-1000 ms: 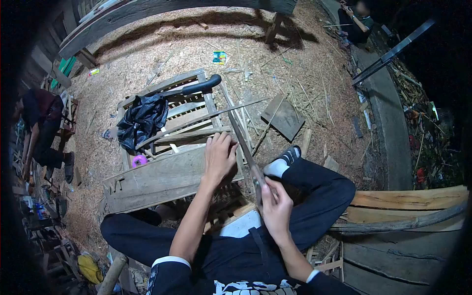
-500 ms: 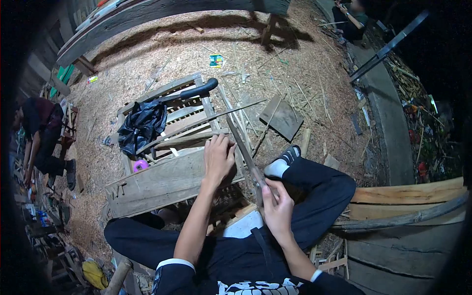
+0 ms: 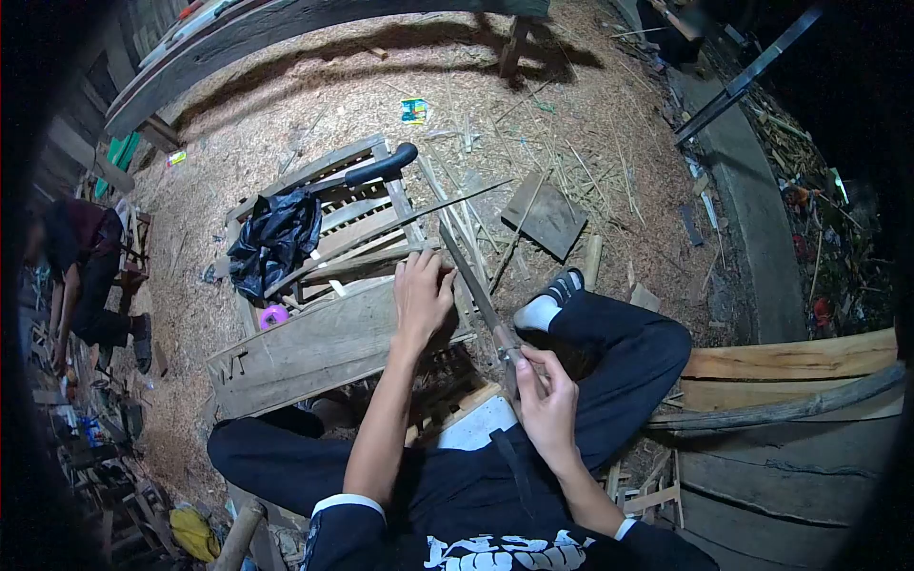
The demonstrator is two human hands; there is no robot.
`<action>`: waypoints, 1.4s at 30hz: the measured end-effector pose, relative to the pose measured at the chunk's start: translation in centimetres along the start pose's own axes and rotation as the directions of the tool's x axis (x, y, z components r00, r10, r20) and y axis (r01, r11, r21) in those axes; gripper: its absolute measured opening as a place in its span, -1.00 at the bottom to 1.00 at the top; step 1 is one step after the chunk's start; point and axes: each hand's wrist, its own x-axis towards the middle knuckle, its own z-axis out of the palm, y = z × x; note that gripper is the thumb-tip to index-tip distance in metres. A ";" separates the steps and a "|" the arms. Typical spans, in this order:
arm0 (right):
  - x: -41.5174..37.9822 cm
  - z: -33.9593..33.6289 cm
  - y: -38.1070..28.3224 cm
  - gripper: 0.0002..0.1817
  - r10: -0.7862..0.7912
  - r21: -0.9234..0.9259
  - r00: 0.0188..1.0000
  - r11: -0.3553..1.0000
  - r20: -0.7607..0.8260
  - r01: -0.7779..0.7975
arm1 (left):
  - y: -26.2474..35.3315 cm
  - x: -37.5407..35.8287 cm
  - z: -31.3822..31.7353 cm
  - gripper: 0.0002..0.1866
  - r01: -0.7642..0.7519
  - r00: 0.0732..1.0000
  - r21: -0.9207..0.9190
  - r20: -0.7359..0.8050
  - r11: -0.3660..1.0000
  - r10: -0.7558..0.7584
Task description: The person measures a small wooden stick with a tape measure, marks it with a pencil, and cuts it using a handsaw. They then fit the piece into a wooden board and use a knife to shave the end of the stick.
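Observation:
My right hand (image 3: 547, 404) is closed around the handle end of a long, narrow dark blade (image 3: 470, 276), which looks like a long knife. The blade points forward and slightly left, with a brownish collar near my fingers. My left hand (image 3: 422, 300) is at the right end of a wide grey board (image 3: 305, 347), fingers curled down. Whatever lies under those fingertips is hidden. Just beyond them is a rough wooden slat (image 3: 367, 264), and a thin strip (image 3: 428, 216) runs diagonally across the slatted wooden frame (image 3: 398, 205).
On the frame lie a black plastic bag (image 3: 276, 243), a black curved handle (image 3: 383, 166) and a purple ring (image 3: 273, 316). A square board (image 3: 544, 217) rests on the shavings. Planks (image 3: 790, 362) are at right. Another person (image 3: 90, 276) bends over at left.
My right hand and the long knife have shifted slightly, and more of the collar near the handle shows. My left hand stays at nearly the same spot.

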 end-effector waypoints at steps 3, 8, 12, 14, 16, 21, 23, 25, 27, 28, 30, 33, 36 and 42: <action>0.5 0.9 0.1 -0.73 0.001 -0.043 1.000 0.999 0.001 -0.001 | -0.2 0.2 0.2 -0.83 0.004 1.000 -0.003 -0.002 1.000 -0.004; -0.4 -0.1 0.5 -0.70 -0.013 0.074 1.000 0.997 0.010 0.012 | -0.1 0.1 0.1 -0.86 -0.009 1.000 0.015 -0.029 1.000 0.009; 1.4 1.5 -0.4 -0.69 0.070 -0.088 0.996 0.994 0.053 -0.065 | -0.1 -0.2 0.2 -0.84 -0.026 1.000 0.011 -0.016 1.000 0.027; 0.7 0.8 0.5 -0.69 0.010 -0.054 0.999 0.999 0.033 -0.008 | -0.2 -0.1 0.3 -0.84 -0.010 1.000 0.024 -0.017 1.000 0.011; -0.4 0.2 1.3 -0.69 0.032 0.040 0.999 0.999 -0.007 -0.032 | -0.2 -0.2 0.2 -0.84 -0.018 1.000 0.016 -0.019 1.000 0.018; 1.1 2.3 0.3 -0.70 0.024 0.033 1.000 0.999 0.009 -0.024 | -0.2 0.0 0.3 -0.86 -0.011 1.000 0.028 -0.006 1.000 0.012; -0.2 0.7 0.4 -0.69 -0.058 -0.025 0.998 0.998 0.007 0.059 | -0.2 -0.1 0.4 -0.85 -0.007 1.000 0.040 -0.030 0.999 0.008; 0.1 0.7 -0.2 -0.69 -0.019 0.006 1.000 1.000 -0.002 0.019 | -0.2 0.1 0.3 -0.83 -0.003 1.000 0.021 0.018 1.000 0.002; 1.3 2.1 -0.6 -0.70 -0.008 -0.126 1.000 0.992 0.030 0.012 | -0.3 -0.2 0.4 -0.81 -0.022 1.000 0.042 0.019 0.999 0.021; 1.7 2.8 -0.1 -0.70 -0.052 -0.052 0.999 0.997 0.001 0.052 | -0.3 -0.5 0.4 -0.81 -0.021 1.000 0.046 0.023 0.999 0.020; 0.0 1.4 1.0 -0.69 -0.029 0.014 1.000 0.999 -0.011 0.029 | -0.1 -0.2 0.4 -0.80 -0.008 0.999 0.045 -0.034 0.999 0.009; -1.2 -0.8 0.3 -0.68 0.140 0.076 0.990 0.987 0.015 -0.141 | 0.2 -0.2 0.0 -0.79 -0.008 1.000 0.012 0.009 1.000 0.008; -0.2 -0.2 -1.4 -0.70 0.084 -0.037 0.995 0.996 0.045 -0.082 | -0.5 0.3 0.5 -0.88 -0.010 0.998 0.031 -0.069 0.999 0.012; 0.1 -0.2 0.2 -0.66 -0.004 -0.064 1.000 0.998 0.018 0.005 | -0.1 -0.1 0.1 -0.86 0.002 1.000 -0.021 -0.015 1.000 -0.002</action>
